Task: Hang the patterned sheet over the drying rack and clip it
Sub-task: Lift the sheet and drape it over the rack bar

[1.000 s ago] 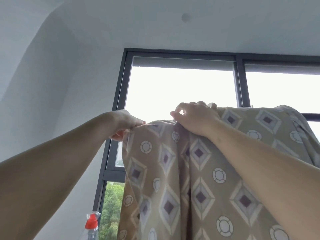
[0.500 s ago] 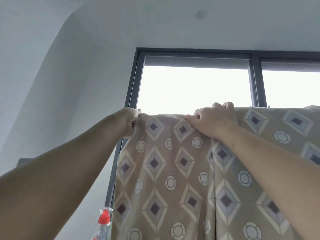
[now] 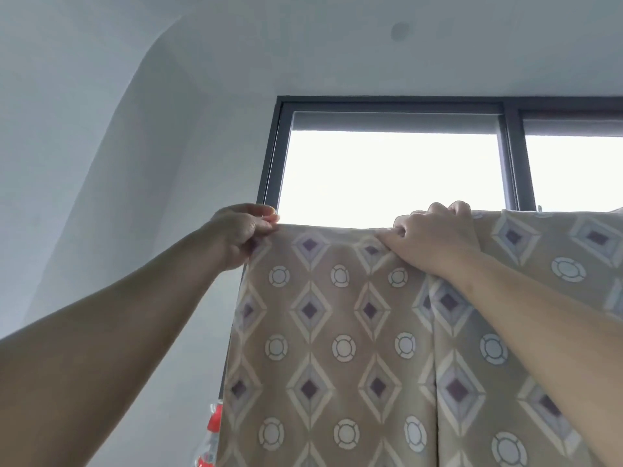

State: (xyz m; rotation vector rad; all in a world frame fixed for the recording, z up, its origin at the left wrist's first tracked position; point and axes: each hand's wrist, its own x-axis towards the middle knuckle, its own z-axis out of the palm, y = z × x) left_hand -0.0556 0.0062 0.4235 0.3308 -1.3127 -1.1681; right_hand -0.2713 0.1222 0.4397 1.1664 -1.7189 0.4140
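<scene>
- My left hand (image 3: 244, 232) pinches the sheet (image 3: 337, 332) at its top left corner, fingers (image 3: 266, 220) closed on the fold.
- My right hand (image 3: 435, 235) grips the top edge further right, fingers curled over it and shut on the cloth.
- The sheet hangs from that edge in front of the window (image 3: 391, 176); the rack bar is hidden under the fold, so I cannot tell how it sits.
- To do this well, I should keep the stretch between my hands taut and level, smoothing out the pleat below my right hand.
- No clip is in view; one hand must hold the corner while the other fetches it.
- Letting go too early risks the corner sliding.
</scene>
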